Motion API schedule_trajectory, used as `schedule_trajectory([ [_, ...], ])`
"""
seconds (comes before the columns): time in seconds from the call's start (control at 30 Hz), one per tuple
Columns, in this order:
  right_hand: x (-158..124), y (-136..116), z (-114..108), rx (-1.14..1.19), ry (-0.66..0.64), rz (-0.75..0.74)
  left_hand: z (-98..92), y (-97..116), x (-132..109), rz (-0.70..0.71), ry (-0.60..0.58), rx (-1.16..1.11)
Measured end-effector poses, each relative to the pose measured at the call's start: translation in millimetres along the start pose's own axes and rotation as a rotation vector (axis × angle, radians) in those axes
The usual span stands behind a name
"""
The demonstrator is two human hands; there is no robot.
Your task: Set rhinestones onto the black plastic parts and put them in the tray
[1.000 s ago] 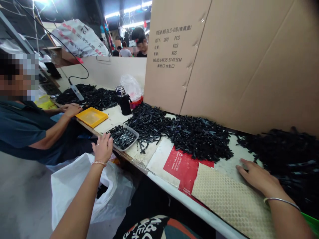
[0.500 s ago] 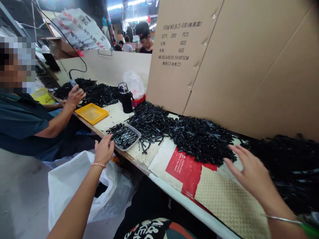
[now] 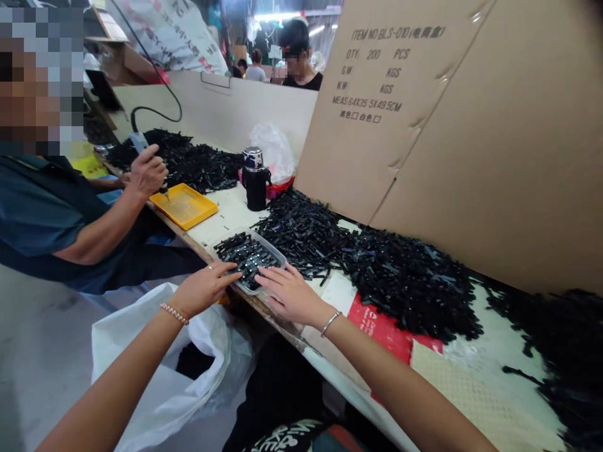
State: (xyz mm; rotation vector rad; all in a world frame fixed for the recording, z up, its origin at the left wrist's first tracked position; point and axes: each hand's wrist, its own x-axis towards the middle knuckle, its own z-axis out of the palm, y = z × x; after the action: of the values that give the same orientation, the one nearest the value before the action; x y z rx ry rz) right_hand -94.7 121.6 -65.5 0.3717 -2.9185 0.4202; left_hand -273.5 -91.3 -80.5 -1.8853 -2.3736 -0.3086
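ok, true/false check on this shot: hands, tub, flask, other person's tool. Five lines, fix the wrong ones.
1. The left hand and right hand both reach over the clear tub. True.
2. The tub holds only red parts. False: black strips lie in it.
3. The flask is upright. True.
4. The right hand's wrist is bare. False: it wears a thin bangle.
5. The other person's hand holds a corded tool. True.
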Motion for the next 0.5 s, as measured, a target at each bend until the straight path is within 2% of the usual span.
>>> schedule_trajectory([
  [0.2, 7.1, 5.8, 14.2, -0.003, -0.047, 0.044, 7.8, 1.7, -6.4, -0.011, 0.023, -0.112],
  [0.37, 11.0, 5.7, 10.8, 0.032, -0.039, 0.059, 11.3, 4.7, -8.0, 0.007, 0.123, -0.138],
  [0.5, 15.5, 5.9, 6.3, 0.060, -0.048, 0.073, 6.9, 8.2, -5.1, 0.023, 0.143, -0.136],
])
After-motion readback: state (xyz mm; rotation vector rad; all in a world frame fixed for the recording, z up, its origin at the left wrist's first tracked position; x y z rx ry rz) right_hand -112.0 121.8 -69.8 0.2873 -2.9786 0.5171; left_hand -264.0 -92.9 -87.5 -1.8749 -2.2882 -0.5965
